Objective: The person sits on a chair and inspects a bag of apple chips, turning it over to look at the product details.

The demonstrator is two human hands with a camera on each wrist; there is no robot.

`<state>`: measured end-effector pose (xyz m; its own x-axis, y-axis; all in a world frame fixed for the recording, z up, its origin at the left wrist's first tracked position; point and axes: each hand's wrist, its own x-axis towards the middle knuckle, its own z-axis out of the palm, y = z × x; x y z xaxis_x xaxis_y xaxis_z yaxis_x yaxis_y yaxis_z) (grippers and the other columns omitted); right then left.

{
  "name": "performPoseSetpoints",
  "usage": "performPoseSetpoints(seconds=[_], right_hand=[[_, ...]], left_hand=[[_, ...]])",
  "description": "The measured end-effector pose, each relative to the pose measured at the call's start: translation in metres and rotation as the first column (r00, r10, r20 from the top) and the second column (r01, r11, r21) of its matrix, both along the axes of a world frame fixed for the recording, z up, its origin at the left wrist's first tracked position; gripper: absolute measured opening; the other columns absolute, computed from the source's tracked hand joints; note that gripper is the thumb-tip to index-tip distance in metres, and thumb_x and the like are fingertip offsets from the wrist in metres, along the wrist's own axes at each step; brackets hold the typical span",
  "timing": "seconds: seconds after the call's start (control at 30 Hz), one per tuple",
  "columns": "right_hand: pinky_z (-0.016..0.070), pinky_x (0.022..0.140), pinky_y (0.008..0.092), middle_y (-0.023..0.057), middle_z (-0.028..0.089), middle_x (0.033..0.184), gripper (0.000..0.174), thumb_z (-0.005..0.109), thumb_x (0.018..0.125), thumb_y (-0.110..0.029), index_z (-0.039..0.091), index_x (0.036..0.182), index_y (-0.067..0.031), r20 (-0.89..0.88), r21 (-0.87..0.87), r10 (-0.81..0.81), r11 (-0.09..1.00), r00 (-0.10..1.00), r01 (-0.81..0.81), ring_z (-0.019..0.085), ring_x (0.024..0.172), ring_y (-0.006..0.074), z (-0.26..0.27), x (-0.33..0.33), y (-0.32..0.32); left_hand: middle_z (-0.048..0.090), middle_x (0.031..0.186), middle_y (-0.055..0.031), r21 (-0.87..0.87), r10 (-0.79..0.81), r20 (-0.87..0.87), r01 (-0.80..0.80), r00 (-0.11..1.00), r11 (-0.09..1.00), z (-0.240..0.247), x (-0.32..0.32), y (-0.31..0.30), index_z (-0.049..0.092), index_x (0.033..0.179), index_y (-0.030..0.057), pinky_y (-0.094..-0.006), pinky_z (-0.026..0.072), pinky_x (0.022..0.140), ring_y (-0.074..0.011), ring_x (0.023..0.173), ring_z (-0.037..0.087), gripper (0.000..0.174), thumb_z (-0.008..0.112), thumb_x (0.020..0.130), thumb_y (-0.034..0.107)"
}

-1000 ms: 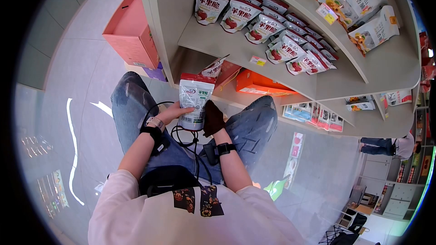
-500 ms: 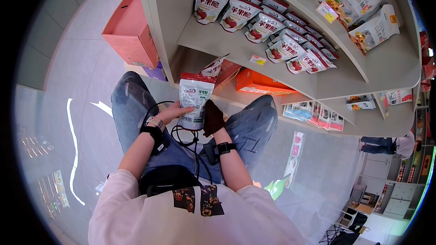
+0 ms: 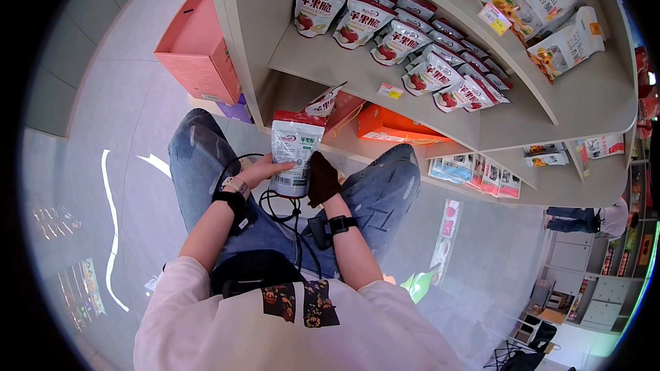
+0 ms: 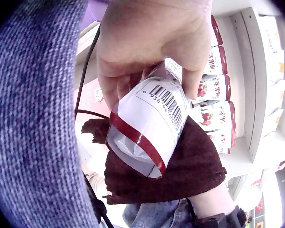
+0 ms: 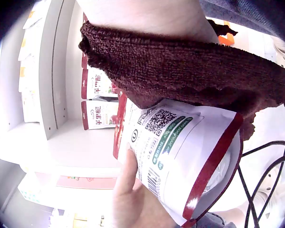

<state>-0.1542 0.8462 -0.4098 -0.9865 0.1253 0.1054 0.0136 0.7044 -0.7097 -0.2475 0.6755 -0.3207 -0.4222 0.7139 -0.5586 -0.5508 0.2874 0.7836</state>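
Note:
My left hand [image 3: 258, 170] grips a white apple-crisp pouch [image 3: 292, 154] with red trim, holding it upright in front of my lap. Its thumb lies across the printed back, and in the left wrist view the fingers reach round the far side by the barcode. A dark brown terry cloth [image 3: 323, 180] wraps my right hand [image 5: 152, 16] and lies against the pouch's right side. The cloth hides the right fingers, so I cannot tell how they are bent. Just behind the pouch's top edge shows another red-and-white pouch [image 3: 322, 104], partly covered.
Rows of apple-crisp pouches [image 3: 364, 22] stand on the shelf [image 3: 302, 55] ahead, with a price tag [image 3: 390, 92] on its edge. An orange box [image 3: 395, 127] sits below, a pink box [image 3: 199, 62] at left. Black cables [image 3: 275, 214] hang between my forearms.

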Motion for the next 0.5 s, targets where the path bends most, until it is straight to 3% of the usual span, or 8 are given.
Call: performPoseSetpoints(seconds=[0.07, 0.17, 0.23, 0.27, 0.33, 0.4, 0.43, 0.5], right_hand=[[0.0455, 0.072, 0.0412, 0.0195, 0.053, 0.100, 0.029, 0.044, 0.079, -0.010, 0.045, 0.107, -0.0012, 0.068, -0.330, -0.053, 0.941, 0.996, 0.072, 0.053, 0.092, 0.0355, -0.043, -0.004, 0.000], [0.0456, 0.072, 0.0416, 0.0210, 0.052, 0.103, 0.029, 0.041, 0.082, -0.012, 0.042, 0.109, -0.0001, 0.439, -0.637, -0.134, 0.651, 0.888, 0.413, 0.053, 0.093, 0.0354, -0.006, -0.011, -0.004], [0.0457, 0.073, 0.0413, 0.0219, 0.051, 0.105, 0.031, 0.040, 0.083, -0.013, 0.040, 0.111, 0.0008, 0.448, -0.685, -0.116, 0.592, 0.887, 0.424, 0.054, 0.094, 0.0353, -0.009, -0.011, -0.004], [0.0456, 0.073, 0.0409, 0.0223, 0.051, 0.105, 0.032, 0.040, 0.083, -0.013, 0.039, 0.112, 0.0012, 0.293, -0.692, -0.095, 0.666, 0.951, 0.279, 0.053, 0.094, 0.0354, -0.053, -0.009, -0.002], [0.0455, 0.075, 0.0402, 0.0227, 0.051, 0.105, 0.034, 0.041, 0.083, -0.013, 0.038, 0.113, 0.0019, 0.138, -0.674, -0.052, 0.727, 0.989, 0.132, 0.053, 0.094, 0.0353, -0.067, -0.010, -0.002], [0.0454, 0.075, 0.0395, 0.0228, 0.052, 0.104, 0.034, 0.041, 0.082, -0.013, 0.038, 0.113, 0.0023, 0.153, -0.573, -0.035, 0.811, 0.988, 0.117, 0.054, 0.094, 0.0352, -0.060, -0.009, -0.001], [0.0454, 0.076, 0.0392, 0.0227, 0.052, 0.103, 0.034, 0.042, 0.082, -0.013, 0.038, 0.113, 0.0023, 0.162, -0.459, -0.026, 0.883, 0.987, 0.098, 0.054, 0.094, 0.0351, -0.045, -0.009, -0.001], [0.0453, 0.076, 0.0391, 0.0220, 0.053, 0.102, 0.032, 0.042, 0.082, -0.014, 0.040, 0.111, 0.0015, 0.196, 0.068, -0.009, 0.998, 0.981, -0.004, 0.054, 0.093, 0.0349, 0.029, -0.004, -0.004]], left_hand=[[0.048, 0.122, -0.0088, -0.006, 0.007, 0.005, -0.007, 1.000, 1.000, 0.001, 0.000, 0.000, 0.035, 0.127, 0.0017, -0.0315, 0.0335, 0.094, -0.0187, 0.112, 0.045, 0.063, 0.063, 0.078, 0.029], [0.047, 0.122, -0.0087, -0.010, 0.012, 0.008, -0.012, 1.000, 1.000, -0.001, -0.001, 0.000, 0.035, 0.127, 0.0017, -0.0315, 0.0333, 0.094, -0.0185, 0.112, 0.045, 0.062, 0.063, 0.078, 0.028], [0.047, 0.122, -0.0086, -0.011, 0.015, 0.010, -0.015, 1.000, 1.000, -0.002, -0.001, 0.000, 0.034, 0.127, 0.0018, -0.0314, 0.0333, 0.094, -0.0184, 0.112, 0.045, 0.062, 0.063, 0.078, 0.028], [0.047, 0.122, -0.0086, -0.007, 0.016, 0.016, -0.016, 1.000, 1.000, -0.002, -0.001, 0.000, 0.034, 0.127, 0.0019, -0.0315, 0.0333, 0.094, -0.0185, 0.112, 0.044, 0.062, 0.063, 0.078, 0.028], [0.047, 0.123, -0.0087, -0.001, 0.019, 0.027, -0.019, 0.999, 1.000, -0.002, -0.001, 0.000, 0.034, 0.127, 0.0021, -0.0318, 0.0332, 0.094, -0.0187, 0.112, 0.044, 0.062, 0.063, 0.078, 0.027], [0.047, 0.123, -0.0088, -0.002, 0.017, 0.025, -0.017, 1.000, 1.000, -0.001, -0.001, 0.000, 0.034, 0.127, 0.0022, -0.0322, 0.0333, 0.094, -0.0190, 0.112, 0.044, 0.062, 0.063, 0.079, 0.028], [0.047, 0.123, -0.0088, -0.003, 0.016, 0.024, -0.016, 1.000, 1.000, 0.000, -0.001, 0.000, 0.034, 0.127, 0.0022, -0.0324, 0.0333, 0.094, -0.0192, 0.112, 0.044, 0.062, 0.063, 0.079, 0.028], [0.047, 0.123, -0.0089, -0.002, 0.013, 0.024, -0.013, 1.000, 1.000, -0.004, 0.000, -0.001, 0.034, 0.127, 0.0023, -0.0326, 0.0333, 0.094, -0.0194, 0.113, 0.044, 0.062, 0.063, 0.079, 0.029]])
